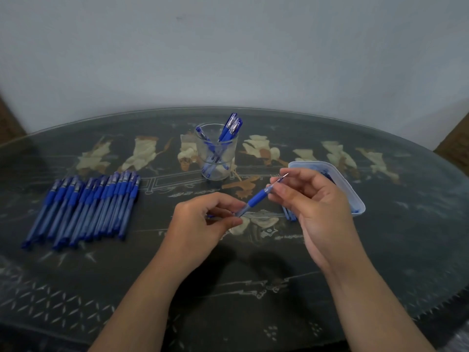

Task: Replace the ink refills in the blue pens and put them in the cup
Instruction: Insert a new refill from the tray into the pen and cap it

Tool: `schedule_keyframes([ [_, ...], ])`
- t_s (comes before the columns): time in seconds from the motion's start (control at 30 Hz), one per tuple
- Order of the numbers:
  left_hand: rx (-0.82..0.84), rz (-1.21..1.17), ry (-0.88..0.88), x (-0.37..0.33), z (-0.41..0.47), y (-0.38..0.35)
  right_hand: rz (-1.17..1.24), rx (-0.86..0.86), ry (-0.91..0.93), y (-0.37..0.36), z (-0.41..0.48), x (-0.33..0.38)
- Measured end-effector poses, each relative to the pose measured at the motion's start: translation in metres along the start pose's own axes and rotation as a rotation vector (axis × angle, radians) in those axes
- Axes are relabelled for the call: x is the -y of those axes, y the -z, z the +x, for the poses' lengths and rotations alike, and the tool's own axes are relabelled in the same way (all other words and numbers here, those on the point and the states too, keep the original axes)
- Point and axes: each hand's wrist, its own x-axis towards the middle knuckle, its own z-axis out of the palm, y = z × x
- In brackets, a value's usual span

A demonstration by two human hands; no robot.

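Head: left grip (203,219), right grip (312,201) pinch pen (256,200).

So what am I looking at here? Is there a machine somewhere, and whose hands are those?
There is no machine. This is one picture from a camera worn on a person's head, looking down at their two bare hands. The left hand pinches the barrel of a blue pen, and the right hand pinches near its bare tip. On the table are a clear cup holding a few pens, a row of pens at left and a plastic tub at right.
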Motion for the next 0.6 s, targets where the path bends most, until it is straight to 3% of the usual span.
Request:
schedule_keyframes([
  [0.23, -0.004, 0.043, -0.051, 0.0005, -0.0012, 0.0008, 0.198, -0.057, -0.012, 0.0045, 0.0024, 0.0077],
  [0.6, -0.028, 0.019, -0.072, 0.0017, -0.0005, 0.0015, 0.108, -0.016, 0.022, -0.0019, 0.0016, 0.0059],
])
